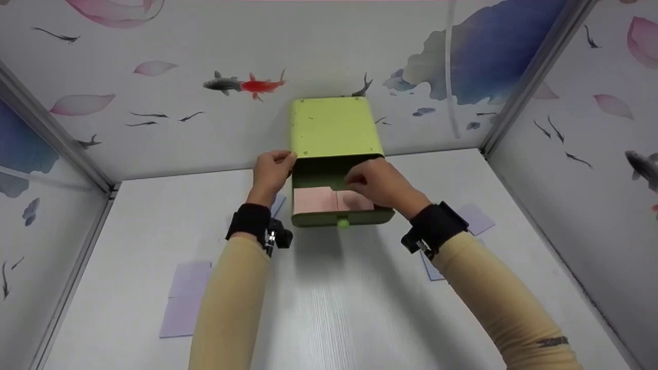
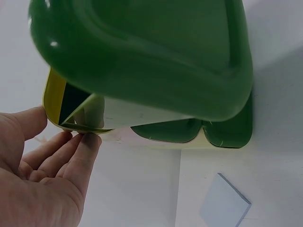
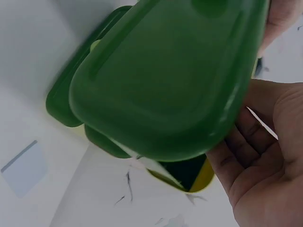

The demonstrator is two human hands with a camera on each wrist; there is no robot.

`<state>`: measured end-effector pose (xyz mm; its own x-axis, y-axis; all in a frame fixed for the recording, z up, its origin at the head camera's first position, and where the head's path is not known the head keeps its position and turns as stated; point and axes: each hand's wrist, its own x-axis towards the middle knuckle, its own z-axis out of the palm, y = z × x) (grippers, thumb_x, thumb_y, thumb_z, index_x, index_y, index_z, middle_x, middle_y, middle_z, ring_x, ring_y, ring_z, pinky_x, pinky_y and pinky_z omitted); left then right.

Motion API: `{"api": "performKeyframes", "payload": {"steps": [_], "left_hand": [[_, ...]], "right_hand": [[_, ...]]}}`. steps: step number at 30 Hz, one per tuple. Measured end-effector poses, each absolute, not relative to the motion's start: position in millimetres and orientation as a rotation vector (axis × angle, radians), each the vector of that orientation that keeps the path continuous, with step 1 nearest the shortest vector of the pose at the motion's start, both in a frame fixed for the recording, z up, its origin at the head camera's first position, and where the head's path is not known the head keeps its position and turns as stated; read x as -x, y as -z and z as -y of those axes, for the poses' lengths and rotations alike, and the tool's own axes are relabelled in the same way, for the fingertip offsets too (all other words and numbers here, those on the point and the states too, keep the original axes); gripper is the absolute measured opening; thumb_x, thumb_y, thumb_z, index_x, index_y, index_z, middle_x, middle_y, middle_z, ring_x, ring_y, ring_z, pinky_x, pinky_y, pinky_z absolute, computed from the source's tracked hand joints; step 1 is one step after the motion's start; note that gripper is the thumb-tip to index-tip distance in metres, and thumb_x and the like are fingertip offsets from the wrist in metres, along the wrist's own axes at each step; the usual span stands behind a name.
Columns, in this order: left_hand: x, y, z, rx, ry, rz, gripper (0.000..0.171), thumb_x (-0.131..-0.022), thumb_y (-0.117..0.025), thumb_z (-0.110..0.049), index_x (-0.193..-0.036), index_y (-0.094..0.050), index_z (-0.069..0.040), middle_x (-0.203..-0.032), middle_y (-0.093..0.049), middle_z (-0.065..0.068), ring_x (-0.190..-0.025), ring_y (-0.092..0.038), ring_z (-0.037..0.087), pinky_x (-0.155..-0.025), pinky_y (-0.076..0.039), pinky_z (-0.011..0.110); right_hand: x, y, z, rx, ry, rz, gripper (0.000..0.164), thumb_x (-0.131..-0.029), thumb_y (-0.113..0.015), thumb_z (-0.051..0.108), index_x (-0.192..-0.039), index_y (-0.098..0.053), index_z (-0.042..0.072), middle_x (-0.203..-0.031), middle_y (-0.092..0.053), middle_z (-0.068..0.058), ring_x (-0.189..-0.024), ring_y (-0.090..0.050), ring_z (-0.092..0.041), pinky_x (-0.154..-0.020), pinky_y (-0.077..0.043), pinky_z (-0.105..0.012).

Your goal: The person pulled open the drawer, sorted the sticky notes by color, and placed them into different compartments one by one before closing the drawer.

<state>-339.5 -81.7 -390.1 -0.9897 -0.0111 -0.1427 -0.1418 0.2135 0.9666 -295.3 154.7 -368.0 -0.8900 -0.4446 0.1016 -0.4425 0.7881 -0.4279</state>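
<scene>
A yellow-green cabinet [image 1: 334,126] stands against the back wall, its green top drawer [image 1: 313,221] pulled out. Two pink paper stacks [image 1: 313,199] lie side by side in that drawer. My left hand [image 1: 271,172] pinches the cabinet's front left edge, thumb on one side and fingers on the other in the left wrist view. Over the drawer's right half hovers my right hand [image 1: 383,182], fingers loosely bent above the right stack; I see nothing between them. In the right wrist view the drawer front [image 3: 165,85] hides its fingertips.
Purple paper squares [image 1: 182,300] lie on the white table [image 1: 329,318] at the left. More purple squares [image 1: 475,218] lie at the right, partly behind the right arm. Painted walls [image 1: 205,128] close in the back and both sides. Lower green drawers [image 2: 229,132] are pushed in.
</scene>
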Motion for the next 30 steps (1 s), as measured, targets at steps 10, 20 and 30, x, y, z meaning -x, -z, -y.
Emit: {"api": "performKeyframes", "payload": {"steps": [10, 20, 30], "left_hand": [[342.7, 390.8, 81.7, 0.193, -1.905, -2.352, 0.042, -0.099, -0.057, -0.025, -0.133, -0.056, -0.001, -0.128, -0.061, 0.013, -0.117, -0.059, 0.021, -0.099, -0.05, 0.03], [339.1, 387.4, 82.5, 0.184, -1.891, -2.352, 0.044, -0.099, -0.057, -0.026, -0.136, -0.054, -0.002, -0.13, -0.06, 0.013, -0.119, -0.058, 0.022, -0.1, -0.049, 0.031], [340.5, 388.3, 80.4, 0.197, -1.903, -2.349, 0.042, -0.099, -0.057, -0.025, -0.133, -0.056, -0.001, -0.128, -0.062, 0.014, -0.117, -0.06, 0.021, -0.099, -0.05, 0.031]], "right_hand": [[263.5, 360.7, -146.2, 0.92, 0.824, -2.865, 0.015, -0.094, -0.064, 0.014, -0.101, -0.077, 0.01, -0.091, -0.075, -0.003, -0.074, -0.062, -0.013, -0.072, -0.054, -0.031], [236.1, 368.0, -134.1, 1.036, 0.719, -2.828, 0.013, -0.095, -0.063, 0.015, -0.093, -0.075, 0.013, -0.082, -0.071, 0.003, -0.069, -0.057, -0.008, -0.069, -0.051, -0.026], [212.2, 405.3, -139.1, 1.023, 0.672, -2.75, 0.024, -0.095, -0.06, 0.016, -0.073, -0.066, 0.014, -0.059, -0.042, 0.01, -0.057, -0.037, -0.003, -0.057, -0.035, -0.019]]}}
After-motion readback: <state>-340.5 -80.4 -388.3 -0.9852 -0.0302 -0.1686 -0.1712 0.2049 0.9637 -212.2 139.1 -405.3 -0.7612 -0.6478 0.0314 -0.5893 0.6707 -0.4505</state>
